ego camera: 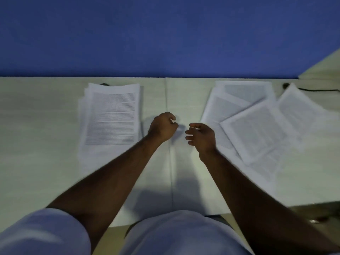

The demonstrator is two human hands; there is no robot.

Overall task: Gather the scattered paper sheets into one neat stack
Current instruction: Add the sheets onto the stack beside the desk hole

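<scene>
A stack of paper [110, 118] lies on the tabletop [36, 126], left of the seam [168, 111] that runs down its middle. It looks like the place where the sheets get piled. Right of the seam, loose sheets [257, 126] lie crooked, one over another, so they likely need gathering next. The left hand [162, 127] hangs just left of the seam, its fingers curled in, holding nothing. The right hand [202, 137] hangs just right of it, beside the loose sheets, fingers loosely bent and empty.

Short pale-blue shirt sleeve [46, 234] on left arm, forearms bare; no rings/watch seen; shirt front [184, 234] same pale blue.
</scene>
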